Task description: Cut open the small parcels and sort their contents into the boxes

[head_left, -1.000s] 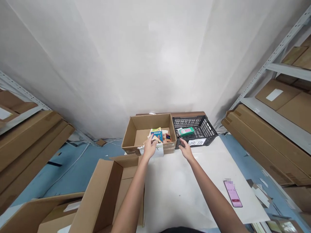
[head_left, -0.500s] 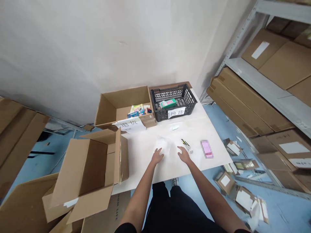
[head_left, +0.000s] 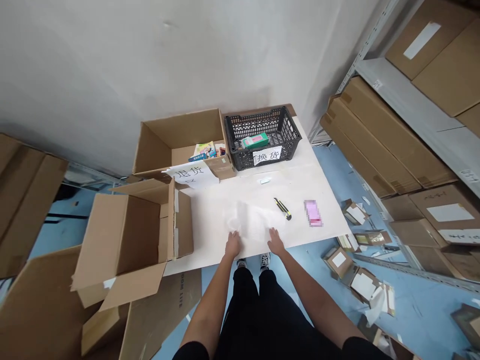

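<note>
A clear plastic bag or sheet [head_left: 256, 218] lies spread flat on the white tabletop [head_left: 210, 220]; its exact outline is hard to make out. My left hand [head_left: 233, 244] rests at its near left side, fingers stretched forward. At the near right side, my right hand [head_left: 276, 242] touches down with fingers extended and apart. Neither hand visibly grips anything. A yellow-and-black box cutter [head_left: 282, 209] lies beyond my right hand, and farther right is a pink, pixelated rectangular item [head_left: 313, 213]. A small white piece [head_left: 265, 180] sits near the black crate.
The black plastic crate [head_left: 245, 161] holds a green-and-pink box [head_left: 255, 140]. Beside it, a cardboard box [head_left: 157, 145] contains colourful packages. An open carton [head_left: 140, 230] stands at the table's left. Shelves with cartons [head_left: 386, 145] rise on the right, and small boxes litter the floor.
Both hands have drawn back toward the table's near edge. The clear plastic now lies spread out, and the box cutter, earlier partly under clear plastic, shows uncovered. The view has shifted slightly.
</note>
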{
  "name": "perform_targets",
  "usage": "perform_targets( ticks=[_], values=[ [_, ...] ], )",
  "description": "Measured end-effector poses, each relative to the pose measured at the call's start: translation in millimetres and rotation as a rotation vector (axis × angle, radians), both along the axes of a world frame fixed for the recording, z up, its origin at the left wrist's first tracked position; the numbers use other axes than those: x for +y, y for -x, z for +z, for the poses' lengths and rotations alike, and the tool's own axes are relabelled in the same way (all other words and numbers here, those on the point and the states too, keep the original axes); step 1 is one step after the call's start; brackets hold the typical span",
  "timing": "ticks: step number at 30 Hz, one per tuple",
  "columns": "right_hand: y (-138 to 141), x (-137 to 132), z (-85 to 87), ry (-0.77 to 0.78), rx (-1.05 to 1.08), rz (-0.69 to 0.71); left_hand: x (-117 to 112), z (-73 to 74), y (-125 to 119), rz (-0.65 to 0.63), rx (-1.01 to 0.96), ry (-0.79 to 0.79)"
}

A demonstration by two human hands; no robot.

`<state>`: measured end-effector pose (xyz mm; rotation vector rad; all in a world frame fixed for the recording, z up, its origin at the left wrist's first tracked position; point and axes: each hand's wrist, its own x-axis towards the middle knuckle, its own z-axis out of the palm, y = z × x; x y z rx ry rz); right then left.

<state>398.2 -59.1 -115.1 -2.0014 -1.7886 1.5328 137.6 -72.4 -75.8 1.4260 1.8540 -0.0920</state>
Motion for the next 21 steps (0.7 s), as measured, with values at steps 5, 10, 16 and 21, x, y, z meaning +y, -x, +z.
perform_targets(
  ticks=[5, 10, 16, 21],
  values=[
    [63, 21, 27.7, 0.135, 0.382, -0.273, -21, 23.2, -35, -0.052, -0.243, -0.232],
    [90, 21, 67.3, 0.163, 0.743, -0.455, -42, 75.2, -49, -0.016, -0.631, -0.367],
    [153, 32, 143.2, -0.193, 0.766, -0.53, -61, 170.9, 61, 0.1, -0.559, -0.678],
    [266, 31, 242.7, -0.575, 0.777, -0.321, -93, 218.2, 241, 0.28, -0.008, -0.87]
  ],
)
